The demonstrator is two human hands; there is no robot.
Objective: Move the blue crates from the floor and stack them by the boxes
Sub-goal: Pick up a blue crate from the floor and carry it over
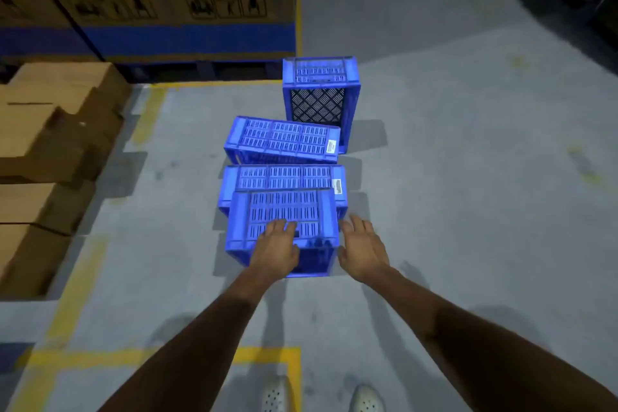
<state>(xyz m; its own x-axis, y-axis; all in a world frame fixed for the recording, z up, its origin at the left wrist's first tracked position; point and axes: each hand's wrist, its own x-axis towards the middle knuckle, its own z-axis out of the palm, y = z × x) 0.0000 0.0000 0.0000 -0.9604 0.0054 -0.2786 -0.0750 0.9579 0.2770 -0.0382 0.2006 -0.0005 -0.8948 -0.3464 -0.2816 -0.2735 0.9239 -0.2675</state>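
Two pale perforated clog shoes at bottom edge, standing on grey concrete floor with yellow painted lines. Both bare forearms reach forward and down. Left hand lies flat, palm down, fingers spread on the top face of the nearest blue slotted plastic crate, thumb at its near edge; resting on it, not closed around anything. Right hand open, fingers loosely spread, just beside the crate's right side; contact with it cannot be told. This nearest crate lies on its side on the floor, touching or overlapping a second blue slotted crate behind it, white label on that one's right end. Third blue slotted crate sits beyond, tilted, also labelled at right. Fourth blue crate stands on end farthest back, mesh base facing the camera. Stacked brown cardboard boxes along the left, well apart from the crates. Large cardboard carton with blue band behind, on a dark pallet.
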